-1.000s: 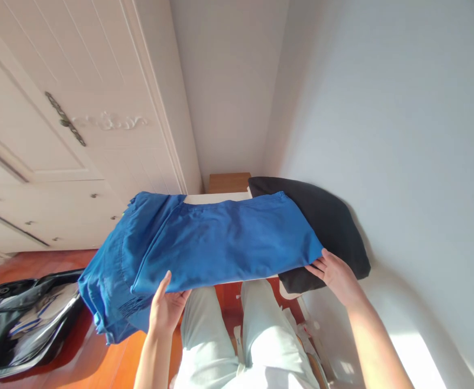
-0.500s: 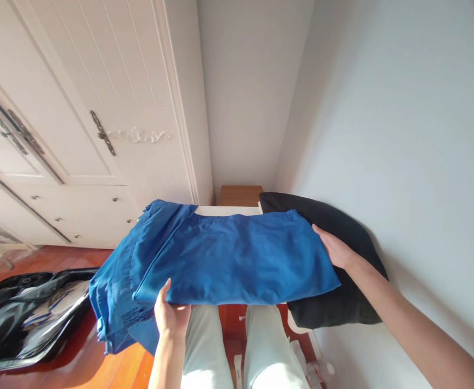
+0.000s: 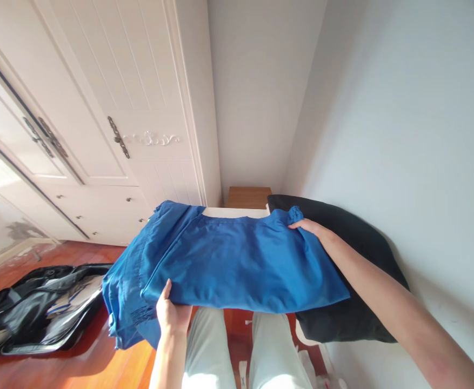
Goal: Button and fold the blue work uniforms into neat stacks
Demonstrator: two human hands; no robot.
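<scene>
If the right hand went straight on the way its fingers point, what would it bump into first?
Most likely more of the blue cloth: the right hand holds it near its far right corner and points left across it. Depth is unclear, so it might skim over.

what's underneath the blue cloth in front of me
A white surface shows past the far edge of the blue cloth, and a black item past its right end. Whatever lies beneath the middle is covered.
</scene>
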